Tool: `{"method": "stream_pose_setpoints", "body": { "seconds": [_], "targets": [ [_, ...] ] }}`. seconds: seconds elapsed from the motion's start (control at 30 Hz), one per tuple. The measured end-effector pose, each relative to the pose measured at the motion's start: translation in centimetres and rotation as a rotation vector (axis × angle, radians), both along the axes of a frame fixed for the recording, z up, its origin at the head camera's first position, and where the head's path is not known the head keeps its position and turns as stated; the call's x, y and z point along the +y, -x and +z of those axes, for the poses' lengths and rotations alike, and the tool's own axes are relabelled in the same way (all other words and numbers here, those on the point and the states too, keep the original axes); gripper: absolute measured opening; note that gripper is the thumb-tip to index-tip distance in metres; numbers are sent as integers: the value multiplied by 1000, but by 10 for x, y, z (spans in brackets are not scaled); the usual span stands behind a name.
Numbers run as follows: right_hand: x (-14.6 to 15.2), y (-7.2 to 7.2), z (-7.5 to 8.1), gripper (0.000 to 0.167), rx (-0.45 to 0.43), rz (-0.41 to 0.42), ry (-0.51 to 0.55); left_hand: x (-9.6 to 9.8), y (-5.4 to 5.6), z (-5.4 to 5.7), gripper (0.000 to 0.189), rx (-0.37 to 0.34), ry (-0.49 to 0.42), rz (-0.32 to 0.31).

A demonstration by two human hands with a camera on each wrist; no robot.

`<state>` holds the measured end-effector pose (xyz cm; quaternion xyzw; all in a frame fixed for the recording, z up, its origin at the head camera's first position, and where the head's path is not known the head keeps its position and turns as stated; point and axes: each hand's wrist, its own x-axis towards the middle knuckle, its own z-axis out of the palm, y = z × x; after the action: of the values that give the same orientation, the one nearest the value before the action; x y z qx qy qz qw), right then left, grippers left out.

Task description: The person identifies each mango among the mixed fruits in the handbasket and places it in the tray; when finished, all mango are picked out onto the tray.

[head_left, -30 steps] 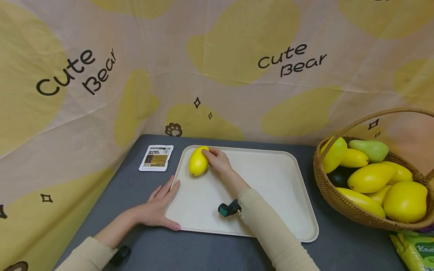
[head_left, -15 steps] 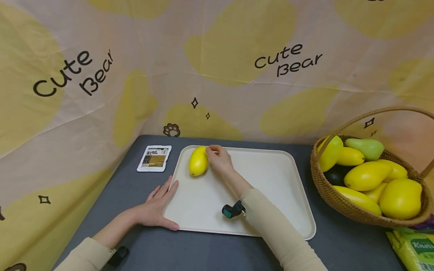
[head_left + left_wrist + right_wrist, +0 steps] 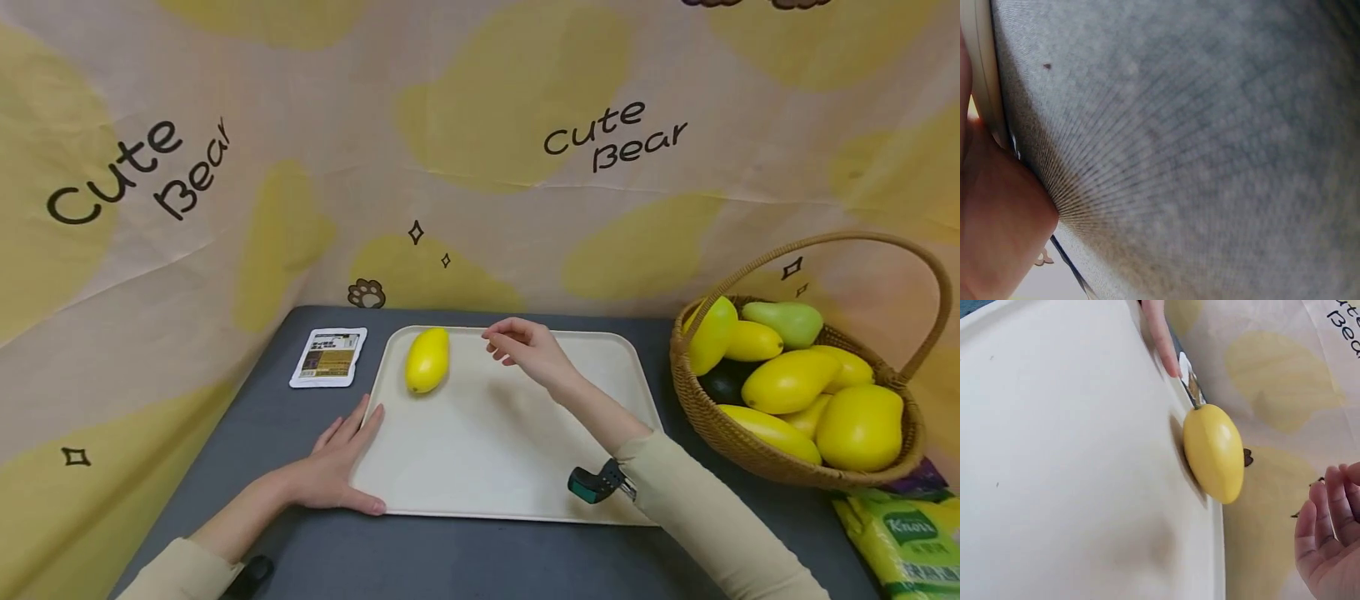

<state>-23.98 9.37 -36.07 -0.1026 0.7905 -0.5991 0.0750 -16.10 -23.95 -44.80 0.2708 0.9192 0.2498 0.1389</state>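
A smooth yellow oval fruit (image 3: 427,360) lies near the back left corner of the cream tray (image 3: 472,467). Over the tray, to the right of the fruit, my right hand (image 3: 534,354) hovers with loosely bent fingers and nothing in them. The right wrist view shows the fruit (image 3: 1213,453) apart from those fingers (image 3: 1325,515). My left hand (image 3: 330,471) rests along the tray's left edge, fingers spread and thumb at the front corner. In the left wrist view, part of that hand (image 3: 1004,219) meets the tray's side.
At the right stands a wicker basket (image 3: 720,454) of yellow, green and dark fruits, its tall handle arching above. A white labelled packet (image 3: 328,358) lies left of the tray. A green and yellow Knorr bag (image 3: 903,542) sits in front of the basket. Patterned cloth hangs behind.
My right hand has let go of the yellow fruit and moved right, away from it. The fruit stays on the tray. My left hand keeps its place on the tray edge.
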Motion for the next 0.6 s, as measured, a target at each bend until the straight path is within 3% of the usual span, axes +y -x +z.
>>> {"method": "stream_pose_setpoints", "body": {
  "seconds": [0.37,0.6],
  "targets": [
    [103,-46,45,19,176,219,-267,0,1,-4,130,8,-10,17],
    [174,-70,73,16,208,353,-492,3,1,-3,130,9,-22,15]
  ]
}}
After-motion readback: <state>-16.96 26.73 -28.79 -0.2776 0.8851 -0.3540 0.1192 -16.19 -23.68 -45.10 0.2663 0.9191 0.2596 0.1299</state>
